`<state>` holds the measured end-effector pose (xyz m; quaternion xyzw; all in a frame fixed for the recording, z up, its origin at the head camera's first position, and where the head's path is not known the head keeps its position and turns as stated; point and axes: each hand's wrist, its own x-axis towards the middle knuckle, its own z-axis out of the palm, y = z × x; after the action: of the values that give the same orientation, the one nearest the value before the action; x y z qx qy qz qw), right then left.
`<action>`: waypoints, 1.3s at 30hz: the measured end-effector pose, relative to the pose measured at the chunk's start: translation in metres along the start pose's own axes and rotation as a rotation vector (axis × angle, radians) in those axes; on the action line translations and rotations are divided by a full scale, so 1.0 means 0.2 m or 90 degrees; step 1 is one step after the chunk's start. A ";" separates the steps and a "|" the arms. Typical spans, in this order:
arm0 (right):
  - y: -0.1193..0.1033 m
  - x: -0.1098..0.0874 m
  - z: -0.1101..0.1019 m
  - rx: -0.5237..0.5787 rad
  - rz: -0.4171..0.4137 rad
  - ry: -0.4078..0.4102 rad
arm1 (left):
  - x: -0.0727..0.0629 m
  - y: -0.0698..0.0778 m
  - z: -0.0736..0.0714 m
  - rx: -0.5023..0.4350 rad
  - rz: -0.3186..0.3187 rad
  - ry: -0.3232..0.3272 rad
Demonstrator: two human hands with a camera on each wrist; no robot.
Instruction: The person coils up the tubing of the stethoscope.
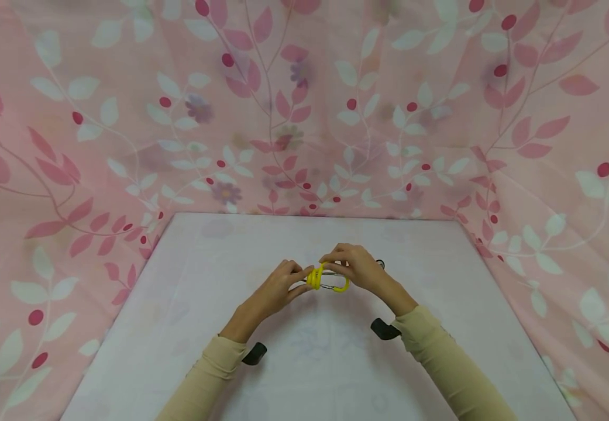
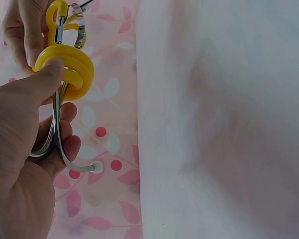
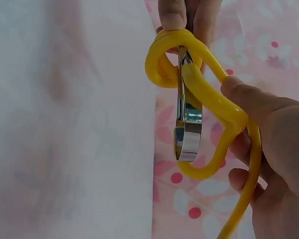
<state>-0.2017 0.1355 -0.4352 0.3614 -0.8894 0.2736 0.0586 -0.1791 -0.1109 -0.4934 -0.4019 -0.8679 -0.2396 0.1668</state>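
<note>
A stethoscope with yellow tubing (image 1: pixel 313 278) is held up over the table, its tubing wound in several turns round the metal ear tubes (image 2: pixel 56 122). My left hand (image 1: pixel 275 287) grips the wound part; in the left wrist view its thumb presses on the coils, with fingers behind the ear tubes. One pale ear tip (image 2: pixel 96 167) sticks out below. Opposite it, my right hand (image 1: pixel 361 269) pinches a length of the tubing between thumb and fingers beside a shiny metal band (image 3: pixel 192 132). Behind the right hand shows a small dark ring (image 1: pixel 381 264), perhaps the chest piece.
A white-covered table (image 1: pixel 315 374) spreads beneath both hands. Pink cloth with leaves and berries (image 1: pixel 304 117) hangs at the back and both sides. Dark curved pieces stick out by the left sleeve (image 1: pixel 254 354) and the right sleeve (image 1: pixel 385 329).
</note>
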 end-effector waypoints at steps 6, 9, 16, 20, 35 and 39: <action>0.07 0.03 0.00 0.085 0.001 -0.034 | 0.00 0.00 0.00 -0.023 -0.007 -0.012; 0.10 0.04 0.00 0.107 0.000 -0.053 | 0.00 0.01 0.00 -0.038 -0.014 -0.024; 0.16 0.05 -0.01 0.150 0.007 -0.087 | -0.01 0.02 0.00 -0.073 -0.007 -0.034; 0.19 0.04 0.00 0.194 0.033 -0.077 | -0.01 0.03 -0.01 -0.083 -0.003 -0.039; 0.18 0.01 0.01 0.326 0.098 -0.020 | 0.00 0.06 -0.02 -0.105 -0.009 -0.058; 0.14 0.01 -0.01 0.337 0.098 0.002 | 0.01 0.06 -0.02 -0.106 0.003 -0.033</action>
<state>-0.2215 0.1515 -0.4457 0.2951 -0.8120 0.5003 -0.0576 -0.1706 -0.1064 -0.4854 -0.4224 -0.8482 -0.2997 0.1109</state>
